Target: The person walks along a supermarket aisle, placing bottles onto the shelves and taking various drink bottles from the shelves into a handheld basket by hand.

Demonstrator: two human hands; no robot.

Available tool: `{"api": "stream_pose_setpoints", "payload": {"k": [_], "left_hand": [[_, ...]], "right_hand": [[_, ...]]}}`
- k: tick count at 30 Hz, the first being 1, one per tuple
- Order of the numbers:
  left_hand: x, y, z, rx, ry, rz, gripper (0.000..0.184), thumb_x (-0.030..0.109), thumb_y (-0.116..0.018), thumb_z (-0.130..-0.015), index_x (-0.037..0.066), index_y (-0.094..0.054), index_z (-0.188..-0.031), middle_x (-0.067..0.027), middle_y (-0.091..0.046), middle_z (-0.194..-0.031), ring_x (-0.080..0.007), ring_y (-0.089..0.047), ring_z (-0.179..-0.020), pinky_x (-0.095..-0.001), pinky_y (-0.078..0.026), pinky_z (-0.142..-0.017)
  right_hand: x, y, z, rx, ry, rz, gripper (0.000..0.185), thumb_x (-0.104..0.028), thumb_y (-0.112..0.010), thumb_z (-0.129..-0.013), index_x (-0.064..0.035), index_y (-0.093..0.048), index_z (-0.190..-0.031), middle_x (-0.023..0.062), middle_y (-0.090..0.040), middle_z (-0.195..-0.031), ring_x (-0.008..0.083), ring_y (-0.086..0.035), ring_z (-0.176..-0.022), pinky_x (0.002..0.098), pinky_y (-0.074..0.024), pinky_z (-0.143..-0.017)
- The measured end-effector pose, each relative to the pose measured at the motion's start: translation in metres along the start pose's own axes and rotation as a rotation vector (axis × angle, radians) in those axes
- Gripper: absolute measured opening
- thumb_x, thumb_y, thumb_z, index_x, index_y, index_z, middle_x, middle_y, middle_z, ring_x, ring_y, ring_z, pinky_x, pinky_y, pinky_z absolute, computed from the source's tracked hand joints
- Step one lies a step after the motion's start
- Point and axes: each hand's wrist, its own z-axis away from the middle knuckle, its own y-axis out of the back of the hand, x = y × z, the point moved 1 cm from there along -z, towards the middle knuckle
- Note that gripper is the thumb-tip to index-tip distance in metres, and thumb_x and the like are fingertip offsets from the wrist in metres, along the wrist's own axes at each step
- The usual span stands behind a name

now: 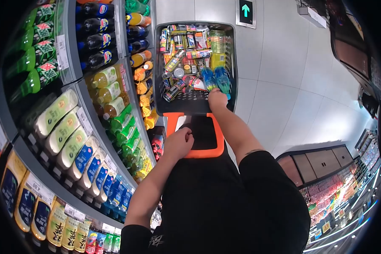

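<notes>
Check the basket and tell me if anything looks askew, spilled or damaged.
The cans in the basket lie jumbled at mixed angles, unlike the neatly rowed shelf bottles. Two blue bottles slant by the right hand. No spill or damage shows.

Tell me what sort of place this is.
Most likely a supermarket's drinks aisle: shelves hold rows of bottles, price tags run along their edges, and a basket holds many cans.
</notes>
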Motion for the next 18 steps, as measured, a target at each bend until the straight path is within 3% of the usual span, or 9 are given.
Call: {"api": "stream_pose_setpoints", "payload": {"k": [3, 6, 7, 10, 11, 13, 16, 17, 18], "left_hand": [[-0.007, -0.002, -0.012, -0.057, 0.034, 0.068, 0.028, 0.024, -0.064, -0.092, 0.009, -0.066, -0.116, -0.0103, -0.074, -0.101, -0.0301, -0.071, -0.094, -0.043, -0.056, -0.081], [-0.015, -0.003, -0.041, 0.052, -0.063, 0.244, 0.036, 0.021, -0.068, -0.09, 0.007, -0.062, -0.123, -0.012, -0.071, -0.107, -0.0269, -0.071, -0.094, -0.0374, -0.056, -0.084], [-0.023, -0.008, -0.054, 0.163, -0.174, 0.097, 0.054, 0.018, -0.075, -0.084, 0.01, -0.055, -0.133, -0.012, -0.065, -0.125, -0.0293, -0.065, -0.113, -0.042, -0.05, -0.099], [0.021, 0.028, -0.058, 0.401, -0.393, -0.239, 0.071, 0.019, -0.082, -0.076, 0.015, -0.05, -0.14, -0.01, -0.056, -0.139, -0.0295, -0.053, -0.131, -0.0515, -0.036, -0.114], [0.029, 0.034, -0.059, 0.372, -0.435, -0.316, 0.081, 0.02, -0.085, -0.071, 0.017, -0.047, -0.142, -0.0093, -0.047, -0.148, -0.0289, -0.045, -0.138, -0.0586, -0.024, -0.119], [0.032, 0.035, -0.066, 0.33, -0.513, -0.317, 0.081, 0.02, -0.088, -0.069, 0.017, -0.049, -0.14, -0.0099, -0.053, -0.141, -0.03, -0.049, -0.135, -0.0598, -0.024, -0.119], [0.03, 0.044, -0.076, 0.215, -0.467, -0.293, 0.069, 0.021, -0.084, -0.072, 0.013, -0.053, -0.133, -0.0099, -0.062, -0.123, -0.0307, -0.059, -0.121, -0.0521, -0.036, -0.113], [0.027, 0.047, -0.08, 0.214, -0.43, -0.274, 0.068, 0.021, -0.084, -0.071, 0.012, -0.054, -0.132, -0.0105, -0.063, -0.119, -0.0316, -0.061, -0.118, -0.0498, -0.041, -0.109], [0.023, 0.049, -0.08, 0.213, -0.391, -0.256, 0.067, 0.021, -0.084, -0.071, 0.011, -0.056, -0.13, -0.011, -0.065, -0.116, -0.0325, -0.062, -0.115, -0.0475, -0.045, -0.106]], "right_hand": [[-0.006, 0.01, 0.004, -0.001, 0.053, -0.071, 0.031, -0.016, -0.054, -0.094, 0.0102, -0.061, -0.11, 0.0196, -0.076, -0.095, 0.0316, -0.077, -0.084, 0.0427, -0.0614, -0.072], [-0.001, 0.101, 0.035, -0.146, 0.12, -0.217, 0.034, -0.023, -0.056, -0.094, 0.0078, -0.064, -0.105, 0.0228, -0.074, -0.095, 0.0346, -0.076, -0.086, 0.0438, -0.0607, -0.075], [0.0, 0.129, 0.048, -0.217, 0.137, -0.275, 0.035, -0.026, -0.057, -0.094, 0.0068, -0.065, -0.103, 0.0242, -0.073, -0.096, 0.0357, -0.076, -0.086, 0.0442, -0.0603, -0.076], [0.026, 0.157, 0.076, -0.211, 0.295, -0.43, 0.043, -0.039, -0.06, -0.093, 0.0043, -0.067, -0.097, 0.0235, -0.071, -0.086, 0.0337, -0.074, -0.075, 0.0436, -0.0579, -0.073], [0.035, 0.172, 0.079, -0.336, 0.35, -0.562, 0.046, -0.042, -0.06, -0.093, 0.0039, -0.066, -0.096, 0.022, -0.071, -0.084, 0.032, -0.072, -0.072, 0.0435, -0.0568, -0.071], [0.052, 0.198, 0.082, -0.581, 0.456, -0.83, 0.051, -0.048, -0.061, -0.093, 0.0032, -0.066, -0.095, 0.019, -0.069, -0.079, 0.0287, -0.068, -0.066, 0.0435, -0.0547, -0.069], [0.07, 0.166, 0.044, -1.12, 0.184, -1.175, 0.054, -0.053, -0.06, -0.094, 0.0005, -0.067, -0.098, 0.0127, -0.063, -0.073, 0.0239, -0.06, -0.064, 0.041, -0.0528, -0.067], [0.067, 0.163, 0.044, -0.997, -0.058, -1.286, 0.045, -0.048, -0.057, -0.098, -0.0044, -0.069, -0.101, 0.0109, -0.064, -0.075, 0.0218, -0.061, -0.065, 0.0389, -0.0518, -0.066], [0.062, 0.146, 0.039, -0.658, 0.055, -0.956, 0.042, -0.045, -0.056, -0.099, -0.0055, -0.069, -0.103, 0.0111, -0.065, -0.081, 0.0214, -0.062, -0.07, 0.0384, -0.0511, -0.065]]}}
